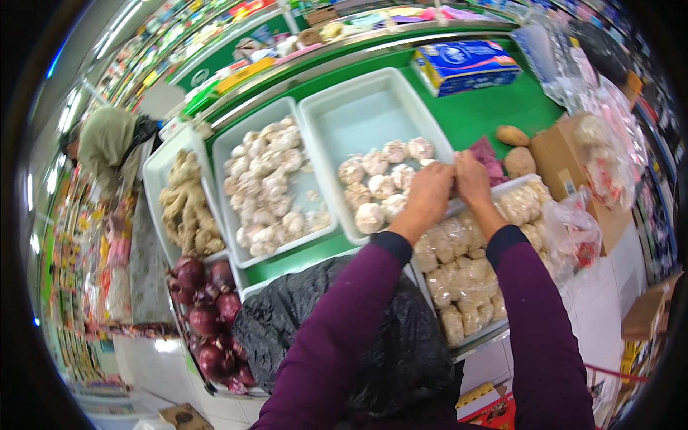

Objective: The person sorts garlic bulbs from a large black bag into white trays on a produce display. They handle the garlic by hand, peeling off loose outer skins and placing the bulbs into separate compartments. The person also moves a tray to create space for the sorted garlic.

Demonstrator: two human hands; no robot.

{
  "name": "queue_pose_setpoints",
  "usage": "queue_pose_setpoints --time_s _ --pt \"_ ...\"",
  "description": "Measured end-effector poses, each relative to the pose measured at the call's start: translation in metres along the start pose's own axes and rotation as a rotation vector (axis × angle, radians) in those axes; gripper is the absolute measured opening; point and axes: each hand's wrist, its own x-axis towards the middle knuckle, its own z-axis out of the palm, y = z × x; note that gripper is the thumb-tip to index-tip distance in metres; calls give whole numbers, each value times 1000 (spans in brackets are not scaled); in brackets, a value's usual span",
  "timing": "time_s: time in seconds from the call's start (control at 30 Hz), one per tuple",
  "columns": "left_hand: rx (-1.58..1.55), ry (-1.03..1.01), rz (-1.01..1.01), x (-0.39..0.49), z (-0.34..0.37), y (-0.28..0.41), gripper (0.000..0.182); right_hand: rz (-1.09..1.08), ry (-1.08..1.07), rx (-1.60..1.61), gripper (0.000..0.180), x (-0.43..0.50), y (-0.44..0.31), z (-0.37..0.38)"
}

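My left hand [431, 187] and my right hand [473, 174] are close together at the near right corner of a white plastic tray [321, 141]. Both have their backs towards me, so their fingertips and anything between them are hidden. Several garlic bulbs [371, 217] lie in the near half of that tray, some right beside my left hand. Just past my right hand is a purple cloth [485, 153]. Below my wrists, plastic-wrapped pale food packs [462, 285] fill another tray.
To the left are a tray of garlic [263, 177], ginger [188, 209] and red onions [207, 320]. A black plastic bag [301, 301] lies nearest me. Potatoes [519, 161], a cardboard box [561, 161] and a blue box [465, 64] stand right. A person [107, 142] bends at far left.
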Motion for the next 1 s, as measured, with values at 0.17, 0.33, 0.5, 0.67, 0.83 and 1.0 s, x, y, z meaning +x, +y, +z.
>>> queue_pose_setpoints --time_s 0.17,0.33,0.5,0.67,0.83,1.0 --pt "-131 99 -3 -25 -37 8 44 99 -22 75 42 -4 -12 -3" --pt "90 93 -177 -83 -135 -31 32 130 1 98 42 -4 -12 -3" --pt "700 -74 -536 -167 -202 -132 17 135 -9 96 41 -3 -14 -2" --pt "730 -117 -638 -191 -193 -145 35 115 -6 57 43 -3 -11 -2" --pt "623 -89 -584 -188 -188 -139 43 126 -6 48 44 -2 -11 -3" --pt "578 187 -411 -199 -186 -145 40 146 -34 64 45 -3 -17 -4"
